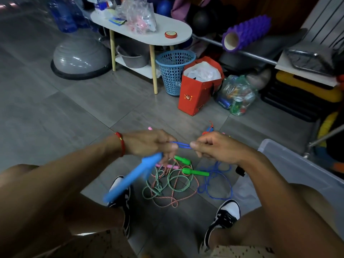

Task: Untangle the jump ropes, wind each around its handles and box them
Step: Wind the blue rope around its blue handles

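Blue cord is pinched taut between left hand and right hand above the floor tangle, probably for winding onto its handles

A bright blue plastic handle and a thin blue cord are seen at the hands. Two vivid green plastic handles are seen on the grey tiled floor, beside a green-and-white twisted rope and a red-and-white twisted rope. A small pink handle is seen among them. A red string bracelet is worn on the left wrist. Black-and-white sneakers are worn. Further back, a light blue perforated basket, a red paper bag and a purple studded foam roller are shown.
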Motion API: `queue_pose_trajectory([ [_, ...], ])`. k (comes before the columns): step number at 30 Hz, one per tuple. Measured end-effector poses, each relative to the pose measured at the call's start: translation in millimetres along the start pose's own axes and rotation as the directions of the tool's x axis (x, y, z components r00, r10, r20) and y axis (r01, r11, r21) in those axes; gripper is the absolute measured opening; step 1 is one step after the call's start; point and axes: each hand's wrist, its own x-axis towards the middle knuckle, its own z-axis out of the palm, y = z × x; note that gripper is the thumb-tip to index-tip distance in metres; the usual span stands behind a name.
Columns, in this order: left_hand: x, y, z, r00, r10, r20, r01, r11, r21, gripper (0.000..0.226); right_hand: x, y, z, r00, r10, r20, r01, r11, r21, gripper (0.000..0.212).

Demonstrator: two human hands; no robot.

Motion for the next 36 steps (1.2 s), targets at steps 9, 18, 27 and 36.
queue_pose_trajectory([
  [9, -72, -64, -100, 0.785, -0.145, -0.602, 0.259, 0.960, 0.107, 0.034, -11, 22, -38, 0.977, 0.101, -0.189, -0.081, 0.990, 0.112, 0.041],
  [18, -90, -99, -87, 0.610, -0.395, -0.687, 0.130, 0.905, -0.406, 0.024, -20, 14, -67, 0.920, 0.060, -0.386, -0.143, 0.971, -0.192, 0.045],
  [27, -24, -20, -2, 0.761, -0.304, -0.574, -0.051, 0.853, -0.519, 0.027, 29, -39, -13, 0.978, 0.000, -0.207, -0.073, 0.937, -0.343, 0.042],
  [36, -9, -2, 24, 0.928, -0.166, -0.334, -0.028, 0.862, -0.507, 0.043, 32, -50, 4, 0.987, 0.020, -0.160, -0.078, 0.927, -0.366, 0.047],
])
